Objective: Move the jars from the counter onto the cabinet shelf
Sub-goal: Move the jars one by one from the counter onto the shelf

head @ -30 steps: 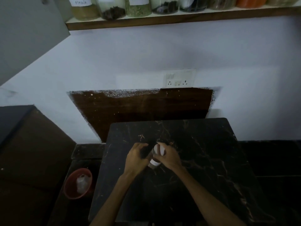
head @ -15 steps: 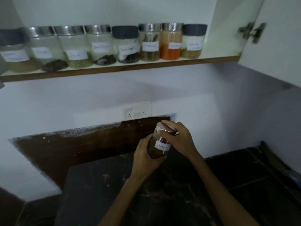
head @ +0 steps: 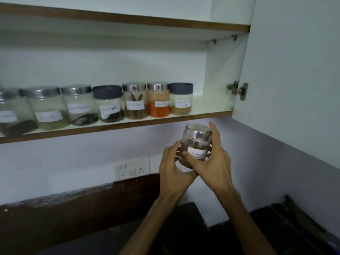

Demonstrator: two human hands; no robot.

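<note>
I hold a clear glass jar with a steel lid and a white label in both hands, in the air just below the shelf's front edge. My left hand cups its lower left side. My right hand wraps its right side, index finger raised beside the lid. The jar tilts slightly left. Above it, the cabinet shelf carries a row of several labelled jars, the rightmost a dark-lidded jar next to an orange-filled jar. A bare stretch of shelf lies right of that row.
The open cabinet door hangs at the right, with its hinge beside the shelf end. An upper shelf board runs above. A wall socket sits left of my hands. The dark counter lies below.
Both hands have lifted the jar from the counter up toward the shelf. My view has tilted upward, showing the shelf interior and the open door.
</note>
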